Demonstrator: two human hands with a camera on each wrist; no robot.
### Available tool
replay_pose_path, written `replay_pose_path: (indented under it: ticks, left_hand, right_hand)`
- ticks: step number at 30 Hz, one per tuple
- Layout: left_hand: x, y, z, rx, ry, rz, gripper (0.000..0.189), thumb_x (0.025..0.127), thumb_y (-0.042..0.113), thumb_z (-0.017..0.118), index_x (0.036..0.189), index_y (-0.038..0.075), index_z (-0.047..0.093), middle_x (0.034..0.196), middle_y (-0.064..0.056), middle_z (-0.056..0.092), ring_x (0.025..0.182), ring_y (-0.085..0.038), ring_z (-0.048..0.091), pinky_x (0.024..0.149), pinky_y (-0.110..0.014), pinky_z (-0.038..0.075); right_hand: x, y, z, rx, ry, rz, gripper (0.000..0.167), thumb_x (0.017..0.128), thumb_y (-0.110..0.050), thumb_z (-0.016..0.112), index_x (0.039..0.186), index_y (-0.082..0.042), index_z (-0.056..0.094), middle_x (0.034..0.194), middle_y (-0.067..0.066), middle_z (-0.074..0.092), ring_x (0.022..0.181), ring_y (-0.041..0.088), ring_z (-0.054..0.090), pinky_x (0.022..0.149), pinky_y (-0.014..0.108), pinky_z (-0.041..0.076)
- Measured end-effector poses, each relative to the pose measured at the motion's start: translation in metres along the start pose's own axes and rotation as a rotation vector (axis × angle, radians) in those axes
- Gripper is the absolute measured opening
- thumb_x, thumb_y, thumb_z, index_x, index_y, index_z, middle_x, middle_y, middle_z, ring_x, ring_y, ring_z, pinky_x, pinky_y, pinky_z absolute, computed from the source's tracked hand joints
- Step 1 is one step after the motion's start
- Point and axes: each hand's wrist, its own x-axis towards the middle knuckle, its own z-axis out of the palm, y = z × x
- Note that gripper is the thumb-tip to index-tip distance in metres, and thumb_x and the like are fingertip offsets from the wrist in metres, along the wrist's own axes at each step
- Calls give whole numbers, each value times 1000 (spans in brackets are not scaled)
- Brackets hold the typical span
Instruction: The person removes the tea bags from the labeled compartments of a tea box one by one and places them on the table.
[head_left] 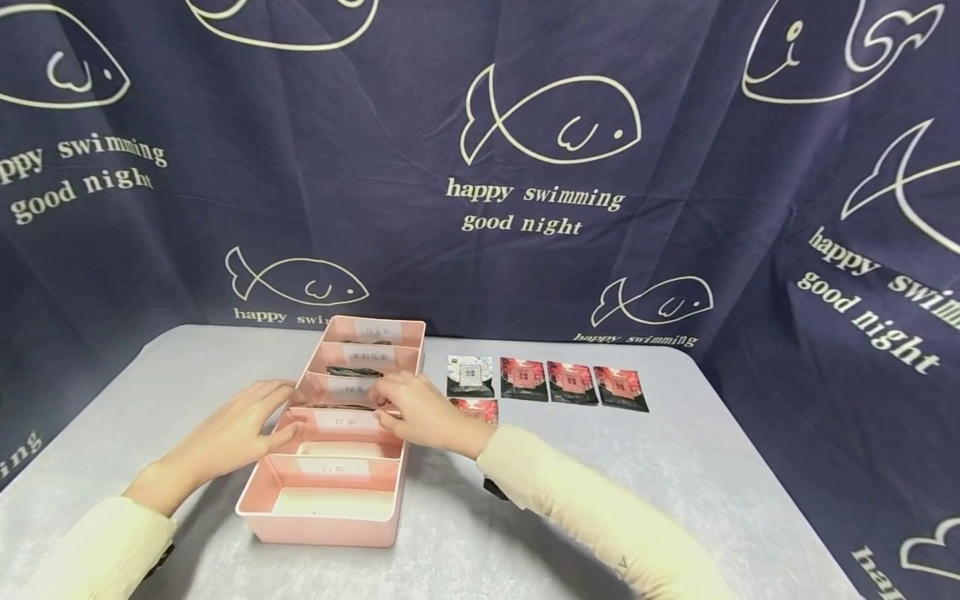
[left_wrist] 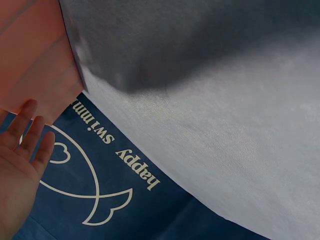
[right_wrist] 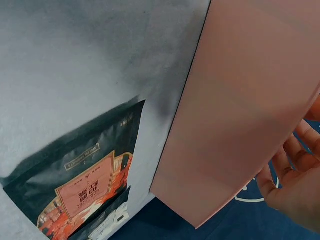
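Note:
A long pink divided box (head_left: 322,531) stands on the table, its compartments marked with white paper labels. My left hand (head_left: 236,427) lies along its left rim with the fingers loosely extended; the left wrist view shows the fingers (left_wrist: 32,130) against the outer wall. My right hand (head_left: 420,408) reaches over the right rim at the middle compartment, fingers spread and bent a little, fingertips hidden in the right wrist view. A thin dark packet edge (head_left: 341,407) shows between the hands in that compartment. Dark packets (head_left: 354,372) stand in the compartment behind it.
Right of the box lie a white-and-black tea sachet (head_left: 470,377) and a row of red-and-black tea sachets (head_left: 572,383). Another red sachet (head_left: 480,408) is partly covered by my right hand. A dark blue fish-print curtain (head_left: 540,275) hangs behind the grey table (head_left: 600,467).

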Motion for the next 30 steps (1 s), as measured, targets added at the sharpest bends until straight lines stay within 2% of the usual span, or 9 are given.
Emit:
replay_pose_path:
  ticks: [12,22,26,30]
  left_hand:
    - [0,-1,0,1,3,8,36,79,28,66,104,4,58,110,-14,59,106,-33,53,91,-48,42]
    - [0,0,0,11,-19,-11,39,79,29,65,107,2,58,112,-16,58,108,-35,52,92,-50,41]
    - [0,1,-1,12,-37,-25,40,80,29,64,108,2,57,114,-17,57,110,-36,51,93,-51,41]
    - [0,0,-1,14,-28,-21,40,80,28,65,108,2,57,113,-17,57,109,-36,52,93,-51,41]
  right_hand:
    - [3,-2,7,3,-19,17,18,86,-20,59,103,-17,65,95,-7,65,92,8,58,81,24,46]
    - [2,-4,9,21,2,16,16,87,-17,58,100,-16,66,93,-6,66,90,7,58,83,25,45]
    - [2,-4,10,25,30,7,14,86,-15,59,97,-15,66,93,-6,66,88,6,60,85,26,46]
    - [2,-5,11,29,55,2,13,85,-14,59,95,-14,66,92,-6,67,87,6,61,85,26,47]
